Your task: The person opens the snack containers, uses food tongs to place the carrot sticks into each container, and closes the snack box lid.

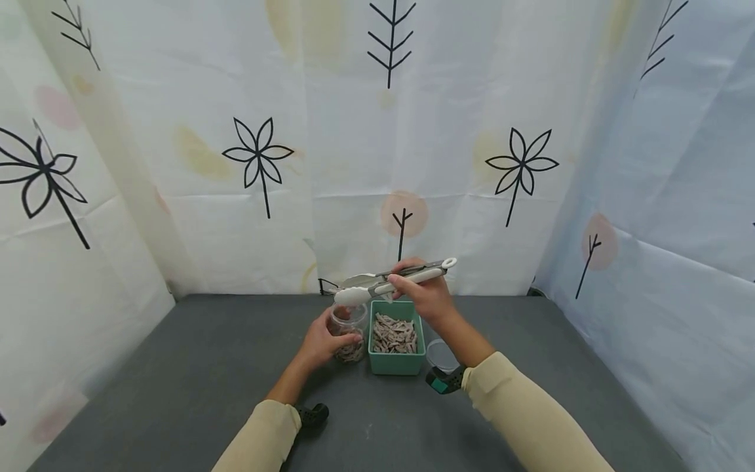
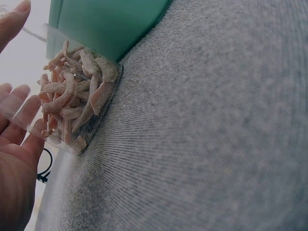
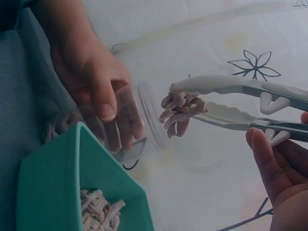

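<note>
My left hand [image 1: 318, 344] grips a clear jar [image 1: 349, 316] standing on the table, thumb on one side and fingers round the other. Pale, powdery strips [image 2: 72, 96] fill the lower part of the jar, whose mouth is uncovered. With my right hand [image 1: 435, 300] I hold white-and-grey tongs [image 1: 421, 276] above the jar. A clump of the same strips [image 3: 180, 108] is pinched at the tongs' tips, just off the jar's rim in the right wrist view. Between my forearms sits a green tub [image 1: 395, 365] with a heap of strips [image 1: 394, 335] in it.
A round, clear lid-like piece [image 1: 439, 354] lies right of the tub, partly behind my right wrist. The dark grey tabletop [image 1: 206, 367] stretches to both sides. Patterned white curtains [image 1: 354, 157] hang behind and along the sides.
</note>
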A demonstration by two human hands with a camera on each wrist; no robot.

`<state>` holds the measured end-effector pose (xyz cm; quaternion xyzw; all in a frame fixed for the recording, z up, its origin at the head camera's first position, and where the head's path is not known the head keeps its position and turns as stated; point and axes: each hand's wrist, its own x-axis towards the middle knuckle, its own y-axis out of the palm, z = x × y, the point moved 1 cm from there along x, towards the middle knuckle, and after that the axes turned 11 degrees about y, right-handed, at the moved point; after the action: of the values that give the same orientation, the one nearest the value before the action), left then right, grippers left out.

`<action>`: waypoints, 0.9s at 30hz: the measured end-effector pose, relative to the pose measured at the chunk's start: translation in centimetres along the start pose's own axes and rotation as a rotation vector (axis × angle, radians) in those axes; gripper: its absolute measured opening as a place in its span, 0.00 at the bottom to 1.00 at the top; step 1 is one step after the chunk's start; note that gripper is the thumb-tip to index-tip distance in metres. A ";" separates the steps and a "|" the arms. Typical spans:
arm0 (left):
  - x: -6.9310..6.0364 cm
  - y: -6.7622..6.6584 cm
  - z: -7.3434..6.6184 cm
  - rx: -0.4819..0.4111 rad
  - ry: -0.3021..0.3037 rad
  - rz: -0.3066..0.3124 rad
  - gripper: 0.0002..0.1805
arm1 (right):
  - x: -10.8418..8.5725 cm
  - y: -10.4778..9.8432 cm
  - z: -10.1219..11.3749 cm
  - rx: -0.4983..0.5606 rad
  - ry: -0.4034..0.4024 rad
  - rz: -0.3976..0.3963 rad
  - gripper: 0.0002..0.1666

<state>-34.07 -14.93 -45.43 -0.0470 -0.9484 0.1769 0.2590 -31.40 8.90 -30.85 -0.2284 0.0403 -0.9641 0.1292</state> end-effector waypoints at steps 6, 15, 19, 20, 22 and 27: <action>0.0 0.0 -0.3 -0.009 0.000 0.007 0.38 | -0.2 0.3 -0.5 0.040 0.046 -0.044 0.12; -0.1 0.0 -0.4 0.001 0.010 0.010 0.39 | 0.1 0.3 -2.7 0.112 0.040 -0.094 0.13; -0.1 0.0 -0.5 -0.006 0.018 0.014 0.39 | 0.0 0.5 -2.6 0.125 0.019 -0.090 0.11; -0.1 0.0 -0.5 -0.012 0.013 0.015 0.38 | 0.0 0.5 -2.5 0.129 0.017 -0.088 0.11; -0.1 0.0 -0.5 -0.020 -0.006 0.010 0.37 | -0.1 0.6 -2.5 0.135 0.023 -0.087 0.12; -0.1 0.0 -0.6 -0.013 -0.037 0.000 0.32 | -0.1 0.7 -2.9 0.173 0.068 -0.112 0.14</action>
<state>-33.70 -14.71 -45.00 -0.0456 -0.9541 0.1719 0.2410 -32.43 8.28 -33.60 -0.1852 -0.0517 -0.9769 0.0931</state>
